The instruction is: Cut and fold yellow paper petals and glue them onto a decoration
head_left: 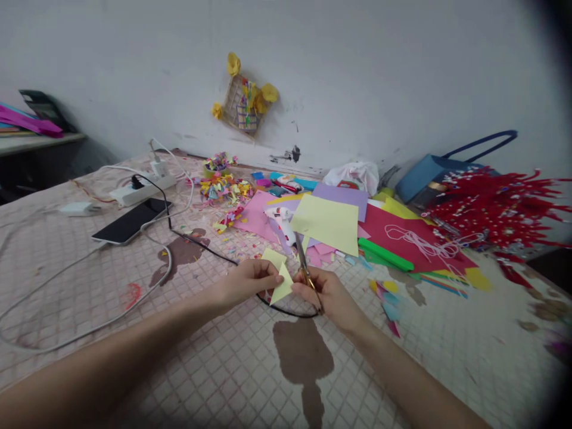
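Observation:
My left hand [251, 280] pinches a small folded piece of pale yellow paper [281, 287], its triangular corner showing between my hands. My right hand [322, 292] has a pair of scissors [305, 269] in its grip, blades pointing up and away from me, and its fingertips touch the paper's right edge. Just behind my left fingers another pale yellow paper piece [273, 258] shows. Beyond the scissors a white glue gun [283, 225] lies on coloured sheets. Its black cord [205, 245] runs beneath my hands.
Pale yellow [330, 220] and red sheets [393, 235] are piled ahead, beside a green strip [385, 255]. Paper scraps [226, 187] heap at the back. On the left lie a tablet [133, 221], a power strip [143, 189] and looping white cable. Red fringed decorations [496, 205] stand at right.

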The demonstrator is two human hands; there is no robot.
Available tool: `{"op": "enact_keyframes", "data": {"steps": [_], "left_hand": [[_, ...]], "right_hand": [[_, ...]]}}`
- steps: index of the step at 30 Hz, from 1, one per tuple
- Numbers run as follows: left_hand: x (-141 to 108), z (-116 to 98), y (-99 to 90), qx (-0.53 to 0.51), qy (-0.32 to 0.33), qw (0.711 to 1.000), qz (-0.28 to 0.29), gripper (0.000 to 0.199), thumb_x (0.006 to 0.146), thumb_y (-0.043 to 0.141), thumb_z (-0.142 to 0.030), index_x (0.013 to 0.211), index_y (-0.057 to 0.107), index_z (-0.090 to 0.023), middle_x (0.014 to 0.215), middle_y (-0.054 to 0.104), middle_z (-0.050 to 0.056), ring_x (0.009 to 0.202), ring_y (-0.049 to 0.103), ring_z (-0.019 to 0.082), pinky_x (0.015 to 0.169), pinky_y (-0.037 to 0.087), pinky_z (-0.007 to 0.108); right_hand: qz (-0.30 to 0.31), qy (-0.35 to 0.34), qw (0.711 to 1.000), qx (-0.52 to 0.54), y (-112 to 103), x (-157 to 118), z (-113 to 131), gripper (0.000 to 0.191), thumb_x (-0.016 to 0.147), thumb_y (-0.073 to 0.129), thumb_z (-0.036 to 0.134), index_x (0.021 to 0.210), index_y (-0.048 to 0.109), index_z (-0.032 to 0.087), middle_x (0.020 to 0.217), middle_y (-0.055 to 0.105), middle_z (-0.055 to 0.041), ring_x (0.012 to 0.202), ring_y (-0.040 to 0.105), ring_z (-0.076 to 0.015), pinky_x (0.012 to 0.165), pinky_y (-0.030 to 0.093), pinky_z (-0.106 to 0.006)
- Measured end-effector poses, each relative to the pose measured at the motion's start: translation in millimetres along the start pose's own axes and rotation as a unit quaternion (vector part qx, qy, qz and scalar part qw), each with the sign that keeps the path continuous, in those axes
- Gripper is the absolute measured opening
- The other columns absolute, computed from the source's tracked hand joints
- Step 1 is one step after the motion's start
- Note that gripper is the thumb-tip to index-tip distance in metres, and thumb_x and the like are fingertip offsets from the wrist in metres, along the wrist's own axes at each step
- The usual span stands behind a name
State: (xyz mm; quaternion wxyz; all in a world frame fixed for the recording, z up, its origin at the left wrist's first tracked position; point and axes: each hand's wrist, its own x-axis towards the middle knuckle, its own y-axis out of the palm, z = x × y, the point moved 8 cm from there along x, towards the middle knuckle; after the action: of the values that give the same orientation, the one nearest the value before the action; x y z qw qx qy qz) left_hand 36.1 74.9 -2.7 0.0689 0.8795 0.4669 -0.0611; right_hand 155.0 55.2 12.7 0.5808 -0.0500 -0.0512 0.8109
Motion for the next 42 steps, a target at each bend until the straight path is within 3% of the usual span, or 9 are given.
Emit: {"op": "enact_keyframes", "data": {"steps": [6, 16, 23, 28, 35, 42], "left_hand": [[-2.2, 0.0, 6.2, 0.003, 0.007, 1.000, 0.019, 0.029, 0.068, 0.069, -0.036, 0.063, 0.053, -0.013, 0.053, 0.049, -0.005, 0.048, 0.040, 0.005, 0.046, 0.028, 0.018], [0.9, -10.5, -18.5, -0.027, 0.033, 0.999, -0.029, 0.026, 0.074, 0.064, -0.036, 0.068, 0.053, -0.012, 0.059, 0.052, -0.002, 0.053, 0.043, 0.006, 0.051, 0.030, 0.019], [1.6, -15.6, -22.6, -0.083, 0.031, 0.995, -0.037, 0.027, 0.070, 0.069, -0.033, 0.064, 0.052, -0.012, 0.058, 0.057, -0.002, 0.054, 0.049, 0.006, 0.053, 0.034, 0.019], [0.9, -20.3, -19.8, -0.178, 0.009, 0.984, -0.030, 0.029, 0.062, 0.076, -0.029, 0.066, 0.052, -0.012, 0.071, 0.065, 0.004, 0.068, 0.061, 0.011, 0.068, 0.044, 0.025], [1.7, -24.9, -16.2, -0.202, 0.030, 0.979, 0.021, 0.022, 0.069, 0.071, -0.022, 0.066, 0.053, -0.010, 0.074, 0.068, 0.007, 0.063, 0.061, 0.009, 0.062, 0.046, 0.021], [1.8, -21.2, -16.5, -0.214, 0.018, 0.976, 0.025, 0.021, 0.070, 0.071, -0.021, 0.070, 0.053, -0.010, 0.076, 0.069, 0.008, 0.068, 0.065, 0.011, 0.066, 0.050, 0.022]], "right_hand": [[-0.005, 0.005, 1.000, 0.011, 2.6, -3.5, -2.1, 0.031, 0.073, 0.063, 0.045, 0.073, 0.051, 0.016, 0.061, 0.039, 0.0053, 0.054, 0.031, -0.0076, 0.049, 0.025, -0.020], [0.034, -0.015, 0.999, -0.007, 15.1, -12.4, 9.4, 0.036, 0.086, 0.040, 0.052, 0.088, 0.050, 0.018, 0.066, 0.041, 0.0034, 0.059, 0.037, -0.0108, 0.056, 0.032, -0.023], [0.049, -0.009, 0.997, -0.052, 16.7, -15.0, 10.8, 0.040, 0.086, 0.040, 0.054, 0.078, 0.051, 0.016, 0.056, 0.035, 0.0056, 0.051, 0.035, -0.0102, 0.050, 0.028, -0.024], [0.044, -0.010, 0.996, -0.076, 14.5, -16.0, 7.8, 0.040, 0.086, 0.040, 0.054, 0.075, 0.050, 0.017, 0.055, 0.033, 0.0059, 0.050, 0.034, -0.0101, 0.048, 0.026, -0.024], [0.047, -0.007, 0.994, -0.100, 15.9, -15.5, 5.0, 0.041, 0.084, 0.041, 0.056, 0.071, 0.049, 0.018, 0.053, 0.036, 0.0056, 0.048, 0.035, -0.0096, 0.046, 0.025, -0.024], [0.041, 0.010, 0.994, -0.102, 15.4, -15.8, 2.9, 0.044, 0.083, 0.040, 0.059, 0.067, 0.047, 0.018, 0.053, 0.036, 0.0050, 0.047, 0.035, -0.0094, 0.044, 0.026, -0.023]]}}
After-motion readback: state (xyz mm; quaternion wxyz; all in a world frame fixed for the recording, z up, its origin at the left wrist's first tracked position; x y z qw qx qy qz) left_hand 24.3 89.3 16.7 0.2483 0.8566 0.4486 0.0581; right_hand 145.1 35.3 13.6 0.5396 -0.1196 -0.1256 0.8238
